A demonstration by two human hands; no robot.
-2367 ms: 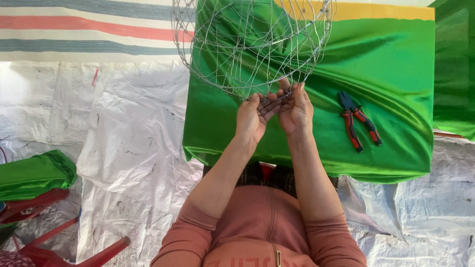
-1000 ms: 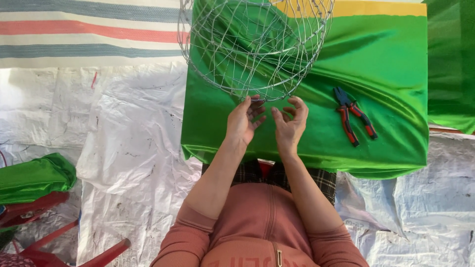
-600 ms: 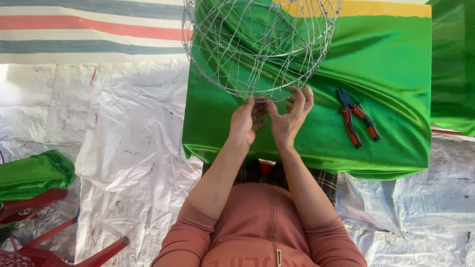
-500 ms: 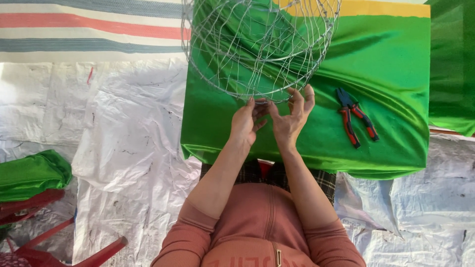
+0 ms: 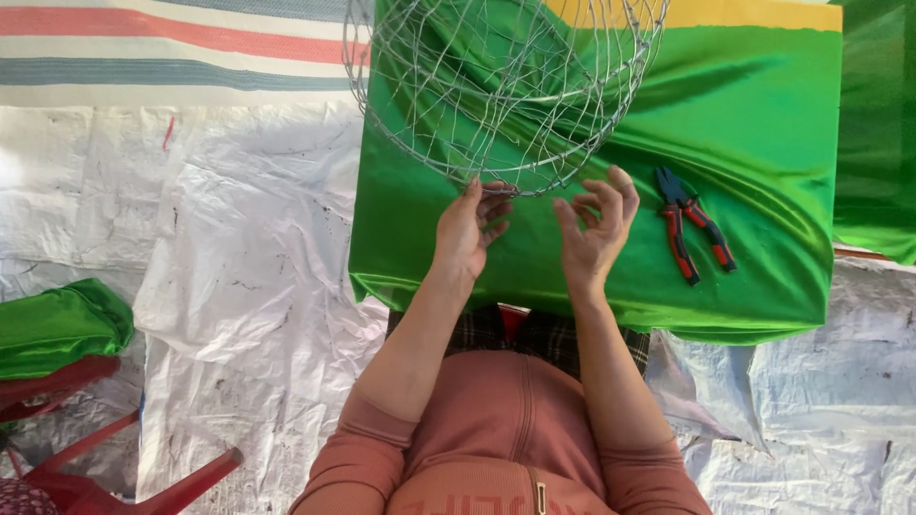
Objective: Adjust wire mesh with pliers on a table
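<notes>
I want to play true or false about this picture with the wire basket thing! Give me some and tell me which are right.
1. The left hand touches the rim of the wire frame. True.
2. The right hand holds the pliers. False: the pliers lie on the green cloth, apart from the hand.
3. The pliers have red handles. True.
4. The wire frame lies on the white sheet. False: it is over the green cloth.
5. The right hand's fingers are spread open. True.
</notes>
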